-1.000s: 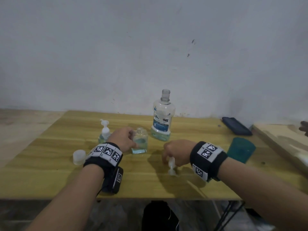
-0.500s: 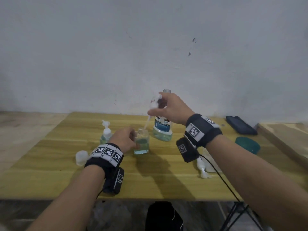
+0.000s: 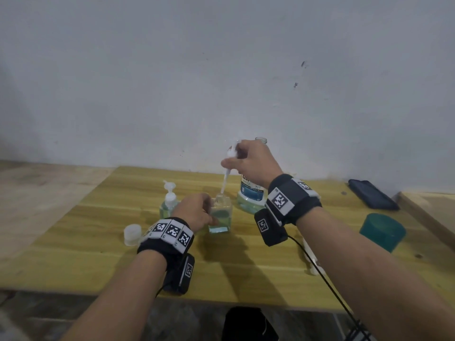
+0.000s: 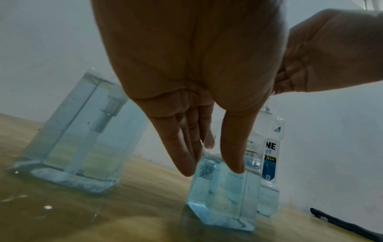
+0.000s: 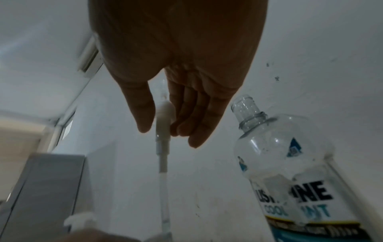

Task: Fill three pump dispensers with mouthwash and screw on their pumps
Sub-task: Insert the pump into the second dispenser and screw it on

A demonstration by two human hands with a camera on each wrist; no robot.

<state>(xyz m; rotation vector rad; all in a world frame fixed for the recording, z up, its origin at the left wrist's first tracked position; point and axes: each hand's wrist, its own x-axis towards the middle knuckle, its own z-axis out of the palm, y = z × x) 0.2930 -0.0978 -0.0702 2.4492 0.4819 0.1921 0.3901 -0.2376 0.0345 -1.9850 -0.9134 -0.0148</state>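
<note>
A square clear dispenser (image 3: 220,216) (image 4: 223,196) holding pale blue liquid stands mid-table with its neck uncovered. My left hand (image 3: 197,211) (image 4: 209,167) grips it from the left, thumb and fingers on opposite sides. Above it, my right hand (image 3: 246,161) (image 5: 159,129) pinches a white pump (image 3: 232,153) (image 5: 164,114) by its head. The dip tube (image 3: 224,182) (image 5: 162,180) hangs down with its tip at the neck. A second dispenser (image 3: 168,204) (image 4: 82,139), pump fitted, stands just left. The uncapped mouthwash bottle (image 3: 252,196) (image 5: 290,163) (image 4: 269,155) stands behind.
A white cap (image 3: 133,233) lies left of my left wrist. On the right side of the wooden table (image 3: 246,274) are a teal cup (image 3: 381,231) and a dark phone (image 3: 373,194) (image 4: 348,227). Another white pump (image 3: 311,259) lies partly hidden under my right forearm.
My right hand picked a pump up from the table, raised it and brought its tube down to the neck of the dispenser. My left hand kept its grip on the dispenser.
</note>
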